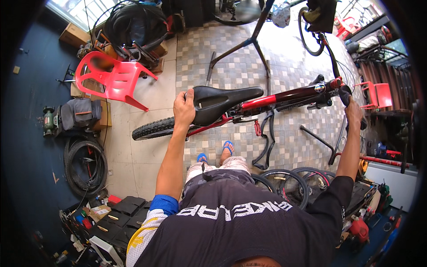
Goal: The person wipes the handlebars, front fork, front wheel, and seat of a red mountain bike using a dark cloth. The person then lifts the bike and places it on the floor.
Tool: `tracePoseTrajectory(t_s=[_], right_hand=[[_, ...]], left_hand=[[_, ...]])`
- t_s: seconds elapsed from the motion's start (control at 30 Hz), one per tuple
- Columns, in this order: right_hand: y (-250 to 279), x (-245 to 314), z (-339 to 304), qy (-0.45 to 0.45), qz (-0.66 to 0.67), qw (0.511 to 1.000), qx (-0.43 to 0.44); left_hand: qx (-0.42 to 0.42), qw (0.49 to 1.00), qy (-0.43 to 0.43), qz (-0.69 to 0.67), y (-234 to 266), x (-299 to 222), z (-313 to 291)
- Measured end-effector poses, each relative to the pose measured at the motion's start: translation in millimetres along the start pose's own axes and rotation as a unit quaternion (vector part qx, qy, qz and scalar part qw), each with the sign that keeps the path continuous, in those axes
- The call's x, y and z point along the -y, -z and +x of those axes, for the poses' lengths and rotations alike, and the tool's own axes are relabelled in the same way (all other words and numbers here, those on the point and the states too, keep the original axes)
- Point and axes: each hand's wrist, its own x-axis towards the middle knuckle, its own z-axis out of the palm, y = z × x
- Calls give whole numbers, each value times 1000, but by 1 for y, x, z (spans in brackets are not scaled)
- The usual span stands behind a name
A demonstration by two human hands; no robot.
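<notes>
A red and black bicycle (284,95) stands across the tiled floor in front of me. My left hand (183,109) grips the rear of its black saddle (222,100). My right hand (354,112) is closed on the black handlebar grip (344,94) at the right. The knobby rear tyre (153,128) shows to the left, below the saddle. My feet in blue sandals (215,152) stand just behind the frame.
A red plastic chair (113,76) lies tipped at the upper left, near a grey bag (80,113) and loose tyres (85,165). Spare wheels (289,182) lean at my right. A black repair stand (249,42) stands beyond the bicycle. Tools fill a tray (115,216) at the lower left.
</notes>
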Motion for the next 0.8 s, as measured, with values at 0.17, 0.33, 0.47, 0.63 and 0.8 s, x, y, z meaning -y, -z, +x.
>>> tracePoseTrajectory(t_s=[0.17, 0.33, 0.47, 0.63, 0.8], right_hand=[[24, 37, -28, 5, 267, 954, -134], [83, 140, -89, 144, 606, 754, -210], [126, 268, -148, 119, 507, 814, -257], [104, 423, -268, 244, 400, 842, -268], [118, 428, -328, 164, 564, 781, -213]], left_hand=[[65, 983, 83, -149, -27, -13, 3], [184, 939, 157, -246, -31, -16, 7], [300, 860, 210, -355, -38, -19, 10], [404, 586, 409, -571, -45, -53, 7], [430, 643, 381, -507, -63, 3, 26]])
